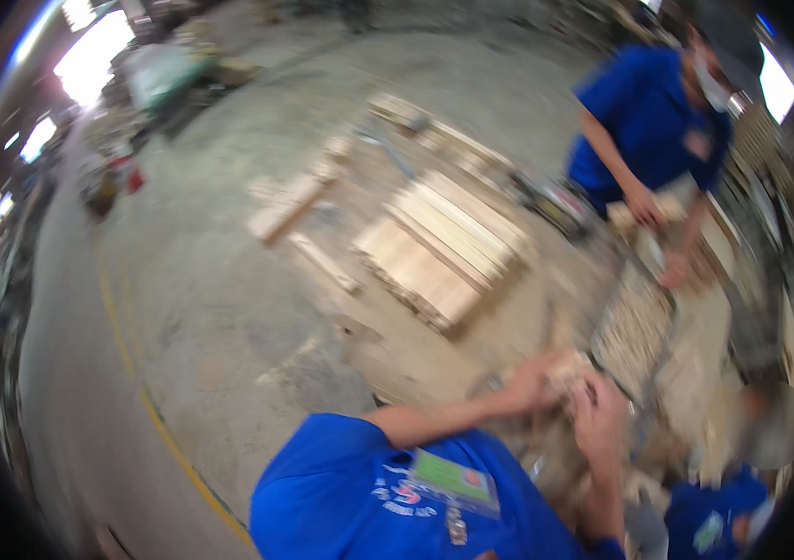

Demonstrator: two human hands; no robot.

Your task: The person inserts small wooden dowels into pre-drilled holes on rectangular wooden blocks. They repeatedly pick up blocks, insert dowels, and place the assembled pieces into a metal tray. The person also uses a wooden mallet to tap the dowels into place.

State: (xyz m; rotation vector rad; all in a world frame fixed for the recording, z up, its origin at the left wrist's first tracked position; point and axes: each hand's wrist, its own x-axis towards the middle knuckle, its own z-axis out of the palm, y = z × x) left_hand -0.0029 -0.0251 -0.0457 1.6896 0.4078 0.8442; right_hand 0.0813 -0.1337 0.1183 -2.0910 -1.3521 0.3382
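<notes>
Both of my hands meet over the near right part of the worktable, blurred by motion. Between them is a small pale wood-coloured piece (569, 370), its exact shape smeared. My left hand (537, 385) comes in from the left with its fingers closed around that piece. My right hand (601, 415) bends in from below, fingers curled and pinched at the piece's near side. Just beyond them lies a tray (666, 343) heaped with small pale wooden bits (635, 327). A stack of light wooden strips (444, 247) rests on the table to the left of my hands.
Across the table a co-worker in a blue shirt (635, 117) handles a wooden block (649, 210). Another person in blue (714, 513) is close at my right. Longer wood pieces (299, 201) lie at the table's far left. A yellow line (168, 439) crosses the concrete floor.
</notes>
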